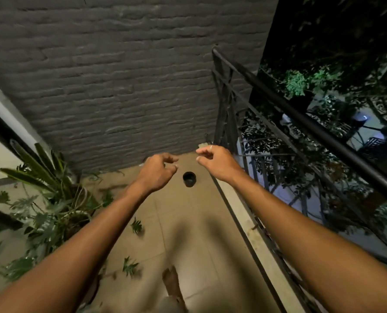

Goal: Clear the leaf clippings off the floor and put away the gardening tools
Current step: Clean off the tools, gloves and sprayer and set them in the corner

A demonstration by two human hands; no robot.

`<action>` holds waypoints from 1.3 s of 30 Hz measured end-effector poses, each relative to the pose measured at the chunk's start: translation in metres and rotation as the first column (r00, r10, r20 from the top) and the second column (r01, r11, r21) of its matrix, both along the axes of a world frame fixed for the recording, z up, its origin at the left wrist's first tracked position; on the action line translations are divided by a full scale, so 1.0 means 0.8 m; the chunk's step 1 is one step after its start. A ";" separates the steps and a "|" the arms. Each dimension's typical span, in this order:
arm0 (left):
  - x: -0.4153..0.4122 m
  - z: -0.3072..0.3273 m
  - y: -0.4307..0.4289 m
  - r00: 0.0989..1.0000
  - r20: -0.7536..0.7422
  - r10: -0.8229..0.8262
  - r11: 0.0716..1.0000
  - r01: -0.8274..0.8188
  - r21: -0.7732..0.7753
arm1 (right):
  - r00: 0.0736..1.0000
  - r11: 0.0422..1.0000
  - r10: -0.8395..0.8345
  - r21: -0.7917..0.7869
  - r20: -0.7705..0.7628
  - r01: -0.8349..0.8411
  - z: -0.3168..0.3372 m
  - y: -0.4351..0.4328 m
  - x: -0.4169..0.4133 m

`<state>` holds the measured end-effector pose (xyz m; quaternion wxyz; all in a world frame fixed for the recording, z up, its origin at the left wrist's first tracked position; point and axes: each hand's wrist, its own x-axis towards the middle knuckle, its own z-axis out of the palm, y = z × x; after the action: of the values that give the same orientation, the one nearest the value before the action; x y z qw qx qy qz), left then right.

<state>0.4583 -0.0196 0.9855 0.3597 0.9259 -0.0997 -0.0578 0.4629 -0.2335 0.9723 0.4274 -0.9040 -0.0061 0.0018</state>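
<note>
Both my arms stretch forward over a narrow balcony floor (pixel 188 213) of beige tiles. My left hand (pixel 158 169) hangs with loosely curled fingers and holds nothing. My right hand (pixel 213 160), a ring on one finger, is also relaxed and empty. A small black cup-shaped pot (pixel 189 179) stands on the floor between and below the two hands. Green leaf clippings lie on the tiles: one (pixel 136 225) near the middle left, another (pixel 129 266) closer to me. No gardening tool is clearly in view.
Potted plants (pixel 50 199) with long and lobed leaves crowd the left side. A grey brick wall (pixel 120 86) closes the far end. A black metal railing (pixel 301 123) runs along the right edge above a pale curb. A brown strip of debris (pixel 172 283) lies near my feet.
</note>
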 end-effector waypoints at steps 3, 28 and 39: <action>0.077 -0.015 -0.001 1.000 -0.024 -0.011 1.000 0.011 -0.003 | 1.000 1.000 -0.005 0.001 -0.021 0.005 -0.007 -0.002 0.069; 0.647 -0.332 -0.159 0.877 -0.478 -0.037 0.996 0.071 0.053 | 0.868 0.987 -0.149 -0.013 -0.474 0.162 -0.302 -0.138 0.609; 0.761 -0.839 -0.142 0.739 -0.666 0.107 0.983 0.023 0.183 | 0.610 0.942 -0.039 0.174 -0.791 0.287 -0.785 -0.134 0.695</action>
<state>1.0667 -0.1329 0.3141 0.2877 0.8730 0.0633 -0.3887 1.0186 -0.3406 0.3444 0.5109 -0.7394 0.2621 0.3516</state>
